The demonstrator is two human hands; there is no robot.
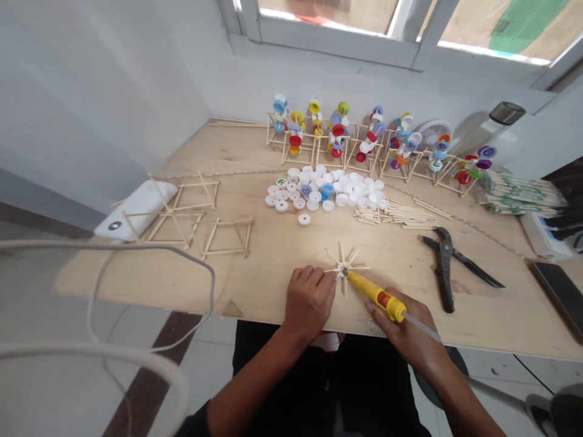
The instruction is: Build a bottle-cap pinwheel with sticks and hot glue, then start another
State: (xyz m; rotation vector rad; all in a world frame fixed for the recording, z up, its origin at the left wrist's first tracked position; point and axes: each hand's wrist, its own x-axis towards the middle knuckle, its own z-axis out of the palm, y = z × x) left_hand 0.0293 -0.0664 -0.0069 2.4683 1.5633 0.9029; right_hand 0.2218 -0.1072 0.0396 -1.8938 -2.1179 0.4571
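My right hand (410, 321) grips a yellow hot glue gun (371, 290) with a clear glue stick (421, 326) poking out of its back. The gun's nozzle meets the hub of a small star of wooden sticks (354, 257), whose spokes spread out from a white centre. On the star's left side, my left hand (310, 300) is closed with its fingertips at one of the spokes. Beyond them, a single white bottle cap (304, 220) lies in front of a heap of mostly white caps (350, 189).
Stick frames (228, 237) stand on the left beside a white power bank (136, 212) and a looping cable (212, 285). Finished cap wheels (337, 130) line the back. Cut sticks (401, 213), black pliers (446, 261), a phone (558, 297) and a bottle (487, 130) occupy the right.
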